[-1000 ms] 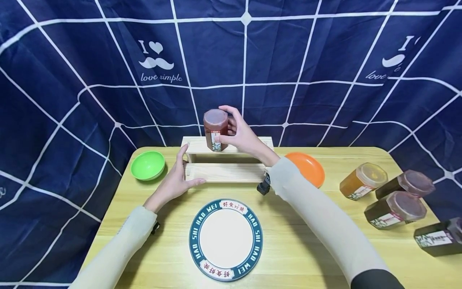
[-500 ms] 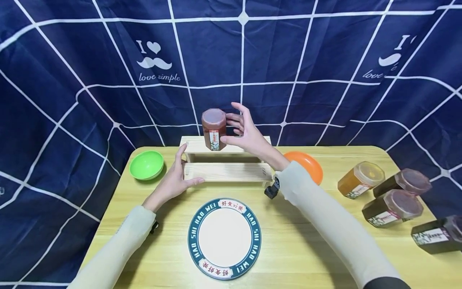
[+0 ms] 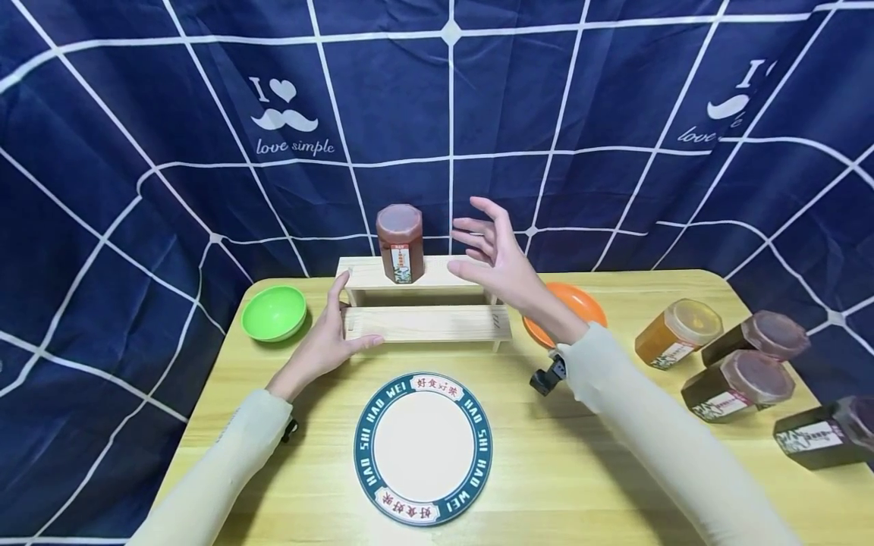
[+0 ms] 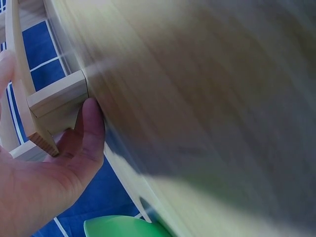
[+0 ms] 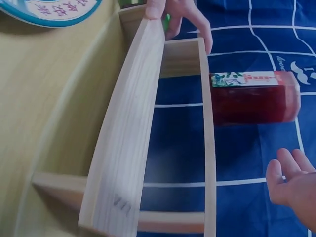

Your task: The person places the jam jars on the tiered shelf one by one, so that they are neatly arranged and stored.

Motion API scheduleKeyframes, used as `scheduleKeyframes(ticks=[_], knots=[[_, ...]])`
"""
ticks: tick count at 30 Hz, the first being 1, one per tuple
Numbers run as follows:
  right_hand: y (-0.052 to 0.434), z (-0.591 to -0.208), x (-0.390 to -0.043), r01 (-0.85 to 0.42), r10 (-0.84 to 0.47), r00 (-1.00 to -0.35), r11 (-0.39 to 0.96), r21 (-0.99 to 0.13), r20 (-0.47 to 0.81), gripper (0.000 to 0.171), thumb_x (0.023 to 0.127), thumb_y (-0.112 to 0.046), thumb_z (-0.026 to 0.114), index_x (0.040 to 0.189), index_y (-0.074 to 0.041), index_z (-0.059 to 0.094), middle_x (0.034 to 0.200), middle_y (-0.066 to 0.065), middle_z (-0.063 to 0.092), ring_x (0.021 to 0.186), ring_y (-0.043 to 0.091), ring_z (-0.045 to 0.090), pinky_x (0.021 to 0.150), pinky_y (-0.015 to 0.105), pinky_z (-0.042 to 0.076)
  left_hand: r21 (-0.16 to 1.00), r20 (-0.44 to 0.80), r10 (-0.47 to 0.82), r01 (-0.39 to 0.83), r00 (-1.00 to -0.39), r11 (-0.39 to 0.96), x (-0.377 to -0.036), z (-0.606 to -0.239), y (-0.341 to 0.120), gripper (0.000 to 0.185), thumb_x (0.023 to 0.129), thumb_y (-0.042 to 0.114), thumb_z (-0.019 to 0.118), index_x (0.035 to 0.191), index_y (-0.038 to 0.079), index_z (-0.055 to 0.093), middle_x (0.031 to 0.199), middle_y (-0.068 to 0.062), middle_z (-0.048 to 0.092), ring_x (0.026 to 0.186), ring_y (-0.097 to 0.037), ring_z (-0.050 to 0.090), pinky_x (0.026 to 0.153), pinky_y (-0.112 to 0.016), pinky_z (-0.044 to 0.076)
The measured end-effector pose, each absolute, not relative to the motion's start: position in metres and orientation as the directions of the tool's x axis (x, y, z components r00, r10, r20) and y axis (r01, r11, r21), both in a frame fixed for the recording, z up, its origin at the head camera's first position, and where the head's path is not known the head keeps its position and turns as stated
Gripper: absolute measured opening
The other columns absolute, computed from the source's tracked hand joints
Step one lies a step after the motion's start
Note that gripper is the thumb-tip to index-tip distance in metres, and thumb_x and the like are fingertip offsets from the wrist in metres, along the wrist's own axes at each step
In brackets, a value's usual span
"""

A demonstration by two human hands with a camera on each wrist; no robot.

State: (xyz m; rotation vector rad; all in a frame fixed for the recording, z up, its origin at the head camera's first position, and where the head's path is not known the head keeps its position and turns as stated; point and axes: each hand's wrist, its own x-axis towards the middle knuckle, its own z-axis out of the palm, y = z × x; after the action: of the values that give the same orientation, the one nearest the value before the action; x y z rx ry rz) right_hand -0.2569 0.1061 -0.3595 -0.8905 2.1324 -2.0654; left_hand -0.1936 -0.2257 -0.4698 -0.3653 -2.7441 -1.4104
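A two-step wooden rack (image 3: 430,324) stands at the back of the table. On its upper step, left of the middle, a jar of dark red contents (image 3: 400,246) with a pale lid stands upright. My left hand (image 3: 326,337) grips the rack's left end, thumb over the lower step; in the left wrist view its fingers (image 4: 92,129) wrap round the end. To the right of the jar, my right hand (image 3: 501,258) hangs in the air with fingers spread and slightly bent, nothing in it. The right wrist view shows a gap between its fingers (image 5: 289,165) and the jar.
A green bowl (image 3: 275,313) sits left of the rack, an orange plate (image 3: 582,302) partly behind my right forearm. In front lies a round plate with a teal rim (image 3: 365,447). An amber jar (image 3: 676,334) and several dark jars (image 3: 737,385) stand at the right. A blue curtain hangs behind.
My right hand has let go of the jar and moved away to the right. The jar stays on the upper step. My left hand keeps its grip on the rack.
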Motion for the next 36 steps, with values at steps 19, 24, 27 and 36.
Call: scheduleKeyframes(ticks=[19,24,27,36], knots=[[0.183,-0.348,-0.204,-0.385,-0.324,-0.861,-0.089,-0.919,0.393,0.088,0.095,0.018,0.067,0.166,-0.016,0.028,0.154,0.021,0.051,0.141,0.032,0.057,0.117,0.039,0.041,0.811,0.13,0.188,0.214,-0.974,0.545,-0.192,-0.47,-0.224,0.133,0.088,0.024,0.097,0.175,0.032,-0.004,0.144,-0.034,0.057,0.13,-0.042,0.061,0.108,-0.062,0.046],[0.211,-0.346,-0.189,-0.388,-0.286,-0.871,-0.101,-0.916,0.4,0.09,0.093,0.025,0.063,0.166,-0.016,0.029,0.154,0.027,0.05,0.137,0.03,0.059,0.113,0.034,0.045,0.808,0.127,0.187,0.211,-0.974,0.549,-0.192,-0.468,-0.224,0.133,0.088,0.024,0.097,0.175,0.031,-0.004,0.143,-0.033,0.058,0.129,-0.042,0.062,0.108,-0.061,0.046],[0.23,-0.347,-0.179,-0.399,-0.259,-0.872,-0.117,-0.909,0.416,0.091,0.092,0.028,0.06,0.166,-0.014,0.029,0.152,0.029,0.05,0.135,0.03,0.061,0.111,0.032,0.048,0.806,0.133,0.191,0.218,-0.973,0.551,-0.192,-0.468,-0.225,0.133,0.088,0.023,0.097,0.175,0.029,-0.004,0.141,-0.032,0.059,0.126,-0.042,0.063,0.108,-0.061,0.046],[0.295,-0.357,-0.149,-0.433,-0.235,-0.845,-0.229,-0.872,0.481,0.087,0.093,0.037,0.045,0.166,-0.006,0.024,0.151,0.024,0.054,0.137,0.029,0.062,0.108,0.029,0.051,0.803,0.142,0.193,0.226,-0.971,0.551,-0.191,-0.466,-0.224,0.132,0.088,0.023,0.096,0.175,0.025,-0.004,0.139,-0.032,0.059,0.124,-0.041,0.062,0.108,-0.06,0.046]])
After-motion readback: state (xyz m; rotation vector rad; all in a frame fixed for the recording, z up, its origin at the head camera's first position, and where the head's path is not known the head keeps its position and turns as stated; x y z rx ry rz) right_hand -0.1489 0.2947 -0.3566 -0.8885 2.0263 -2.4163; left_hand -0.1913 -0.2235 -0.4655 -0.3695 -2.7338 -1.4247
